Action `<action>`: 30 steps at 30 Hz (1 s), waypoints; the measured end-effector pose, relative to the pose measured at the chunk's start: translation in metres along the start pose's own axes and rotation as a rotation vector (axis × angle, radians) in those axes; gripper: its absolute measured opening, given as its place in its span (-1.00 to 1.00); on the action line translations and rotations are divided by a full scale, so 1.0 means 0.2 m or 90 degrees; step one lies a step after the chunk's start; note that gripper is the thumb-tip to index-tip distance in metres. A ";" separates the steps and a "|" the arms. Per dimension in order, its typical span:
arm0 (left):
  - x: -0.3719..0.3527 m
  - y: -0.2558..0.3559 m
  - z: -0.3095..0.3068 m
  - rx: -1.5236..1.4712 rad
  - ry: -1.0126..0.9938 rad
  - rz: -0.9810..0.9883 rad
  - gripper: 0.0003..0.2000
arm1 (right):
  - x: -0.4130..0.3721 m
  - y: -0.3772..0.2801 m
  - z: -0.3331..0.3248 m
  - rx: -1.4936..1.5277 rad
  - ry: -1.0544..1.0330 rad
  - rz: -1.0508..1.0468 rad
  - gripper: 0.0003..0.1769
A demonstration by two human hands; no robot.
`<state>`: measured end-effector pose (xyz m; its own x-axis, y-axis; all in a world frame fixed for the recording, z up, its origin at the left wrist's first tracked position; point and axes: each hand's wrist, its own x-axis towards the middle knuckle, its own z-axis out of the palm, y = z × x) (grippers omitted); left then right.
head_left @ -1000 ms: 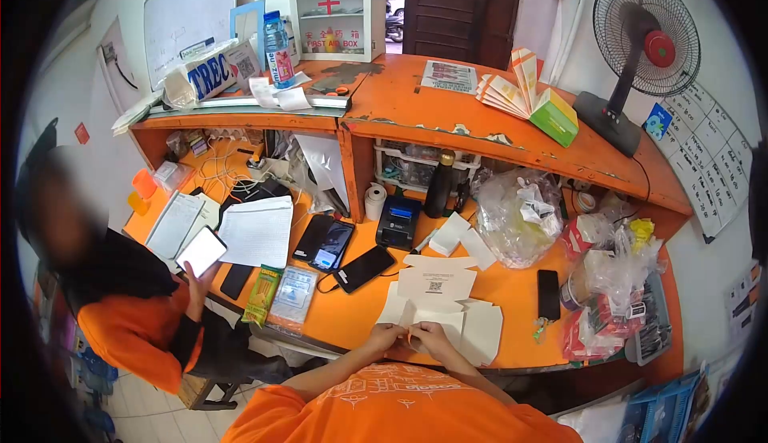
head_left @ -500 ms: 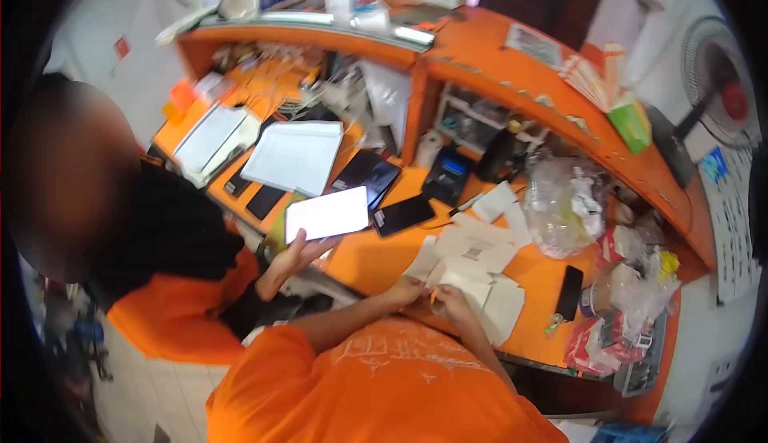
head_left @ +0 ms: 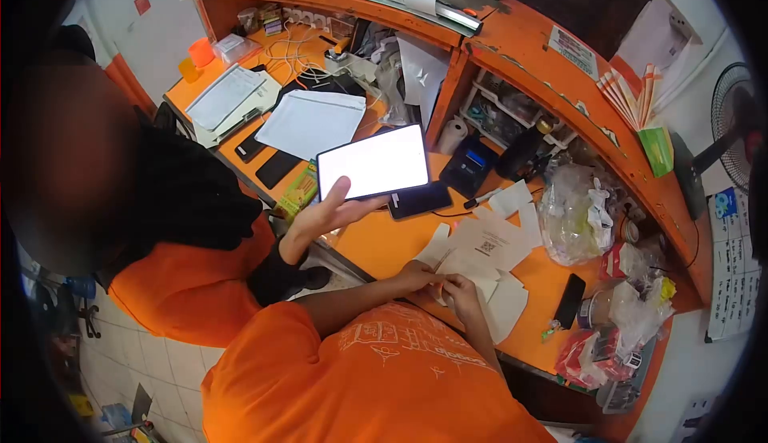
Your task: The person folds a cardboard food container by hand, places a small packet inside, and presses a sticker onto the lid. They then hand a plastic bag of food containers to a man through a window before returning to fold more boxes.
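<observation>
At the desk's front edge, just beyond my orange shirt, my two hands come close together over cut paper. My left hand (head_left: 417, 277) has its fingers closed at the edge of a pale paper piece (head_left: 468, 268). Beside it, my right hand (head_left: 462, 292) pinches something small, too small to make out. Pale card sheets, one with a printed square code (head_left: 489, 246), lie right beyond my hands. To the left, a co-worker's hand (head_left: 324, 217) holds a tablet (head_left: 374, 162) with a bright white screen over the desk.
The co-worker (head_left: 192, 203) stands at my left. On the orange desk (head_left: 368, 243) are a white envelope (head_left: 312, 123), a card terminal (head_left: 470, 166), a phone (head_left: 570, 300) with a keychain, and plastic bags (head_left: 576, 215). A raised shelf (head_left: 552, 83) runs behind; a fan stands right.
The co-worker's tablet has moved up and to the right, toward the card terminal. The camera view has shifted a little. My hands stay together at the paper.
</observation>
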<state>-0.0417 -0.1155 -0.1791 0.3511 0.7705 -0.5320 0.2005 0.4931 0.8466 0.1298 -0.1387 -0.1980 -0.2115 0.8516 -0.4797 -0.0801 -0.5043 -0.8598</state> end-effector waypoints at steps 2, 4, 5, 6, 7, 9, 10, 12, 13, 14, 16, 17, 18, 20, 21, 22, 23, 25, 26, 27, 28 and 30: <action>0.01 -0.01 0.00 -0.002 -0.005 -0.005 -0.61 | -0.01 -0.02 0.03 0.005 0.011 -0.013 -0.84; 0.02 -0.01 -0.01 -0.020 -0.015 0.011 -0.62 | -0.01 -0.04 0.04 0.024 0.015 -0.018 -0.84; 0.03 -0.02 -0.01 -0.021 -0.015 0.013 -0.62 | 0.01 -0.01 0.02 -0.006 0.029 -0.021 -0.84; 0.00 0.02 -0.01 -0.064 -0.034 -0.018 -0.63 | 0.01 -0.01 0.02 -0.036 0.042 -0.024 -0.84; -0.02 0.04 -0.01 -0.106 -0.054 -0.049 -0.64 | 0.01 -0.01 0.02 -0.036 0.043 -0.024 -0.84; -0.01 0.04 -0.01 -0.115 -0.057 -0.056 -0.65 | 0.00 -0.02 0.03 -0.048 0.063 -0.025 -0.81; -0.01 0.05 -0.01 -0.124 -0.058 -0.064 -0.66 | 0.00 -0.03 0.04 -0.047 0.064 -0.025 -0.81; 0.01 0.01 -0.02 -0.116 -0.052 -0.067 -0.66 | -0.01 -0.05 0.05 -0.098 0.075 -0.026 -0.77; 0.02 0.01 -0.02 -0.106 -0.052 -0.067 -0.66 | 0.00 -0.05 0.05 -0.090 0.092 -0.029 -0.77; 0.02 0.01 -0.02 -0.092 -0.076 -0.068 -0.66 | 0.01 -0.03 0.04 -0.114 0.068 -0.062 -0.76; 0.01 0.02 -0.01 -0.102 -0.068 -0.052 -0.68 | -0.01 -0.04 0.03 -0.128 0.080 -0.098 -0.75; 0.00 0.04 -0.01 -0.086 -0.096 -0.054 -0.68 | -0.02 -0.07 0.03 -0.168 0.066 -0.082 -0.75; -0.01 0.05 -0.01 -0.084 -0.090 -0.059 -0.69 | -0.03 -0.09 0.03 -0.207 0.046 -0.064 -0.74; 0.00 0.05 -0.01 -0.075 -0.091 -0.065 -0.70 | -0.03 -0.09 0.04 -0.181 0.054 -0.037 -0.73; 0.00 0.05 -0.01 -0.092 -0.088 -0.077 -0.70 | -0.03 -0.10 0.04 -0.164 0.037 -0.008 -0.72; 0.00 0.04 -0.01 -0.111 -0.083 -0.089 -0.70 | -0.03 -0.11 0.04 -0.159 0.041 -0.010 -0.72; 0.02 0.02 -0.01 -0.107 -0.084 -0.091 -0.70 | -0.04 -0.12 0.05 -0.157 0.035 -0.004 -0.72; 0.03 0.01 -0.01 -0.138 -0.100 -0.102 -0.71 | -0.06 -0.14 0.05 -0.155 0.029 0.002 -0.71; 0.04 0.00 -0.01 -0.138 -0.099 -0.103 -0.71 | -0.07 -0.14 0.06 -0.159 0.027 0.000 -0.71; 0.03 0.02 0.00 -0.130 -0.093 -0.106 -0.71 | -0.07 -0.15 0.06 -0.164 0.023 -0.002 -0.72; 0.02 0.03 -0.01 -0.122 -0.085 -0.108 -0.72 | -0.06 -0.15 0.07 -0.166 0.017 -0.002 -0.72; 0.03 0.02 -0.01 -0.128 -0.083 -0.098 -0.72 | -0.06 -0.14 0.07 -0.163 0.026 -0.055 -0.73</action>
<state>-0.0415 -0.1078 -0.1797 0.4477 0.6279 -0.6366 0.0804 0.6808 0.7281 0.1211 -0.1368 -0.1666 -0.1742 0.8978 -0.4045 0.1542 -0.3808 -0.9117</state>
